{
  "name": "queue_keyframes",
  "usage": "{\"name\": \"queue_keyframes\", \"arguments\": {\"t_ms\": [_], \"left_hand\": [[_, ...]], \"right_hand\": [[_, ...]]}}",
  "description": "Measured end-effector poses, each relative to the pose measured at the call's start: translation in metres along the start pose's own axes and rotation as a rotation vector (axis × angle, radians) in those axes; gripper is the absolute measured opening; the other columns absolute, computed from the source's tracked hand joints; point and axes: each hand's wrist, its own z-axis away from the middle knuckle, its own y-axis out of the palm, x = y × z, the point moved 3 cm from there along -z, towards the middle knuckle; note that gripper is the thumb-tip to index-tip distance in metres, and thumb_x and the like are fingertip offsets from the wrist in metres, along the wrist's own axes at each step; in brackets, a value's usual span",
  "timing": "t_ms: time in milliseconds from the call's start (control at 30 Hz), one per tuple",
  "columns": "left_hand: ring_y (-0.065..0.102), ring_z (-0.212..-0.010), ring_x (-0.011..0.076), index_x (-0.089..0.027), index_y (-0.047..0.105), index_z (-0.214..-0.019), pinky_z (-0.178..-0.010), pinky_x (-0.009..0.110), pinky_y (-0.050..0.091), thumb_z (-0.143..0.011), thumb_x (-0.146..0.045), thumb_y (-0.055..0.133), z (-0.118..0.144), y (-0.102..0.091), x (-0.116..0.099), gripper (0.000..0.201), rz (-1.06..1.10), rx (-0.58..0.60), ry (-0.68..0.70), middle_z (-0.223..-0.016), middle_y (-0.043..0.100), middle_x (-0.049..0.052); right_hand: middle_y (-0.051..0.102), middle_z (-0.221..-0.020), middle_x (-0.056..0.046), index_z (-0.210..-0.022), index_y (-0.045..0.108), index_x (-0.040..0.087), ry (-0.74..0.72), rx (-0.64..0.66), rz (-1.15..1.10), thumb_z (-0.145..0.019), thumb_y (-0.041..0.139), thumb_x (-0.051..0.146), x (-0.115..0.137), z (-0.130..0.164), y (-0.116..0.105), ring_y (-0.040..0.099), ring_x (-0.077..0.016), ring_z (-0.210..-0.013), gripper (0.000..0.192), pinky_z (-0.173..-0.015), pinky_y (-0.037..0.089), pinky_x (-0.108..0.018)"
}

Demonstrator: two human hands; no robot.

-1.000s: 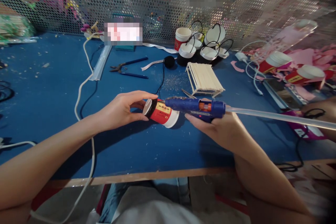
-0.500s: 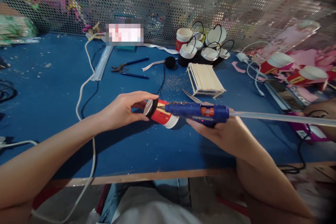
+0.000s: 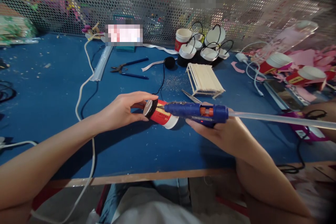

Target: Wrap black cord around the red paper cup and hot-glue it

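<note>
My left hand point(image 3: 128, 109) grips a red paper cup point(image 3: 160, 115) by its base end, thumb below and fingers above. The cup lies tilted on its side, its white rim toward the right. Black cord point(image 3: 151, 108) wraps round the base end and runs back to a small black ball of cord point(image 3: 169, 63). In my right hand point(image 3: 223, 133) is a blue glue gun point(image 3: 195, 111) with a long clear glue stick out of its back. The gun's nozzle points left and meets the cup's side, close to the edge of the cord.
Behind the cup lie open pliers point(image 3: 130, 68), scissors point(image 3: 191, 96) and a small wooden-stick rack point(image 3: 206, 78). Several cord-handled cups point(image 3: 187, 51) stand by the mesh. A white cable point(image 3: 81, 94) crosses on the left. Another person's arm point(image 3: 321, 112) is at right, near a phone point(image 3: 282, 92).
Both hands stay almost still, with the nozzle held at the cup. The black cord band beside it looks slightly wider on the cup; otherwise the view has shifted only a little.
</note>
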Motion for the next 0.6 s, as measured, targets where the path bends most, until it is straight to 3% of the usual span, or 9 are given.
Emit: {"name": "queue_keyframes", "arguments": {"t_ms": [133,233,367,600], "left_hand": [[0.064,-0.100,0.0232,-0.024,0.054,-0.125,-0.088,0.036,0.054,-0.072,-0.029,0.072,0.000,0.000,0.000,0.056,0.004,-0.006,0.016,-0.127,0.057,0.010],[0.064,-0.099,0.0226,-0.023,0.053,-0.125,-0.087,0.036,0.055,-0.073,-0.029,0.071,0.000,0.000,-0.001,0.056,-0.015,-0.007,0.037,-0.126,0.057,0.010],[0.066,-0.091,0.0204,-0.019,0.052,-0.126,-0.083,0.035,0.056,-0.071,-0.029,0.072,-0.001,0.000,-0.001,0.059,-0.045,-0.023,0.042,-0.118,0.061,0.010],[0.068,-0.084,0.0185,-0.016,0.051,-0.126,-0.080,0.034,0.057,-0.070,-0.028,0.073,-0.002,0.001,0.000,0.061,-0.001,-0.046,-0.031,-0.110,0.064,0.010]], "right_hand": [[0.064,-0.065,-0.002,-0.085,0.069,0.030,-0.028,-0.002,0.030,-0.086,0.045,0.031,-0.001,0.001,0.001,0.063,-0.0207,-0.073,0.024,-0.067,0.050,-0.034],[0.063,-0.063,-0.002,-0.085,0.068,0.026,-0.028,0.026,-0.003,-0.087,0.042,0.030,0.004,-0.002,-0.002,0.061,-0.0184,-0.066,0.026,-0.061,0.049,-0.031],[0.064,-0.069,-0.002,-0.081,0.062,0.023,0.078,0.023,-0.099,-0.086,0.046,0.036,0.011,-0.007,-0.007,0.059,-0.0162,-0.062,0.021,-0.057,0.048,-0.029],[0.061,-0.067,-0.001,-0.081,0.059,0.023,0.090,0.026,-0.132,-0.085,0.048,0.029,0.015,-0.004,-0.003,0.057,-0.0144,-0.059,0.013,-0.052,0.044,-0.026]]}}
